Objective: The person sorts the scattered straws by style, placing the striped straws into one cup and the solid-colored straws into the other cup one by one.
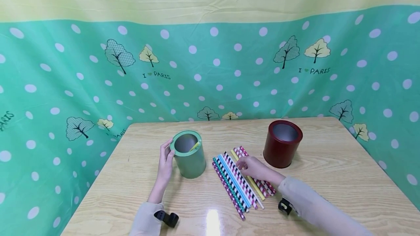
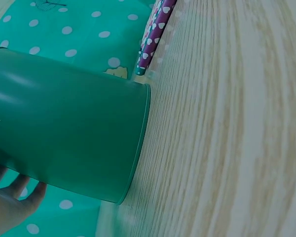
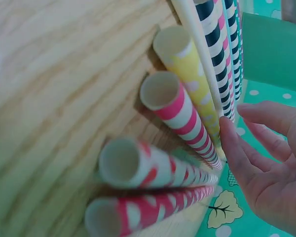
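Note:
My left hand [image 1: 165,159] holds the green can [image 1: 190,161] by its left side and rim. The fingers [image 2: 33,195] lie against its wall in the left wrist view. Inside the can leans a yellow straw [image 1: 195,146]. Over the pile of patterned paper straws, my right hand [image 1: 252,167] has its fingertips at a plain white straw [image 3: 195,34], which passes between thumb and index finger. Beside it lie a yellow dotted straw [image 3: 190,69] and a pink-striped straw [image 3: 175,106]. Whether the white straw is lifted cannot be seen.
A dark red can [image 1: 283,148] stands upright at the right of the wooden table [image 1: 131,188]. To the left of the pile lies a purple straw with white hearts [image 1: 229,192]. A green dotted curtain [image 1: 203,65] hangs behind the table.

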{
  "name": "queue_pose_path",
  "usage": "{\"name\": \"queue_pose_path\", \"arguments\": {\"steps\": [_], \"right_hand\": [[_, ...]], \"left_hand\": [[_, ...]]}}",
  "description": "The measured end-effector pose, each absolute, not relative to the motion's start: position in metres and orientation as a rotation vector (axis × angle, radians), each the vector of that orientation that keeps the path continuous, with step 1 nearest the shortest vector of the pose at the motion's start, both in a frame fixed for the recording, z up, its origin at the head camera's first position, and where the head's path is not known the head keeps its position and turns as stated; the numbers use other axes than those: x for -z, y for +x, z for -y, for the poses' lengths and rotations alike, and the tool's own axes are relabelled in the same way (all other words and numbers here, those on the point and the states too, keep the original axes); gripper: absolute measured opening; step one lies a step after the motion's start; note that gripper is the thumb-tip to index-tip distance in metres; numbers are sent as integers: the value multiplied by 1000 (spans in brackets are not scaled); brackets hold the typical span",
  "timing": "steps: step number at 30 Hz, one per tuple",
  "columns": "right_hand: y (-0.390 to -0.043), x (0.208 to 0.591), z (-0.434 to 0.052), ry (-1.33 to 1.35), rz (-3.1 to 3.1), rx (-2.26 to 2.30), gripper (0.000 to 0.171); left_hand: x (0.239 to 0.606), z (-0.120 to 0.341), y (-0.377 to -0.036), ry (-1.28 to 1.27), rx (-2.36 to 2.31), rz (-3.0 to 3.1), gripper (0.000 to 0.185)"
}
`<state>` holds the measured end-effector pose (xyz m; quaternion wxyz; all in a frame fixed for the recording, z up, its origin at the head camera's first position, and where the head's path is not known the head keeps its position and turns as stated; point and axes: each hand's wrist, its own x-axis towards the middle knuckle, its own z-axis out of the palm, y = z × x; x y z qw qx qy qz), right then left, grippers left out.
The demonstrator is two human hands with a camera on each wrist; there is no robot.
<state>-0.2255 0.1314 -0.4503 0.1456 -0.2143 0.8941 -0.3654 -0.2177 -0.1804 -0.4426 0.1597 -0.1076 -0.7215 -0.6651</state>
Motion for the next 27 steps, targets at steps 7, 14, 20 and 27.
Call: {"name": "queue_pose_path", "arguments": {"steps": [7, 14, 20, 27], "right_hand": [[-227, 456, -129, -733, -2666, 964, 22], [-230, 460, -130, -783, -2705, 931, 17], [-230, 462, -129, -754, -2663, 967, 15], [-230, 465, -128, -672, -2602, 1034, 17]], "left_hand": [[443, 180, -217, -321, 1914, 2051, 38], [444, 181, -217, -320, 1908, 2063, 38], [444, 181, -217, -313, 1913, 2054, 38], [445, 181, -218, -324, 1910, 2051, 38]]}}
